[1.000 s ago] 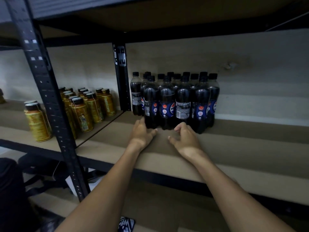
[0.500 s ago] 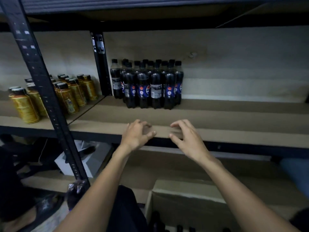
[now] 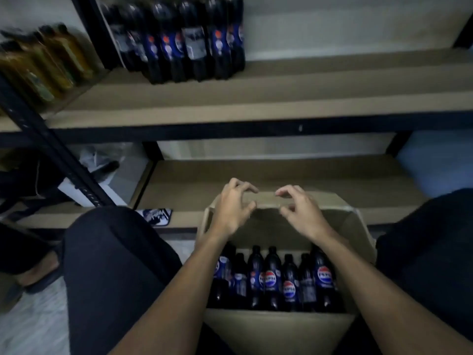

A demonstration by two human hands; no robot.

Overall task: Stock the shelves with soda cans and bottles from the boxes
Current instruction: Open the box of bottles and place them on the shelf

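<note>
Restock fetch step: left hand (image 3: 234, 208) and right hand (image 3: 303, 212) hover empty, fingers loosely curled, over cardboard box (image 3: 358, 231). Pepsi bottles (image 3: 271, 278) stand inside at 6 o'clock; shelf (image 3: 256, 108) at 12. Next move probably needs lowering in and gripping bottle necks.

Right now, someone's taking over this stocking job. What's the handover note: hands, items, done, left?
Left hand: over the far end of the open cardboard box, fingers loosely curled, holding nothing.
Right hand: beside it over the box, also holding nothing.
Done: shelved Pepsi bottles stand clustered at the left end of the upper shelf. The yellow bottles are in the bay to their left.
Left: boxed Pepsi bottles still fill a row in the box. None is gripped yet, and there is shelf space to the right of the cluster.
</note>
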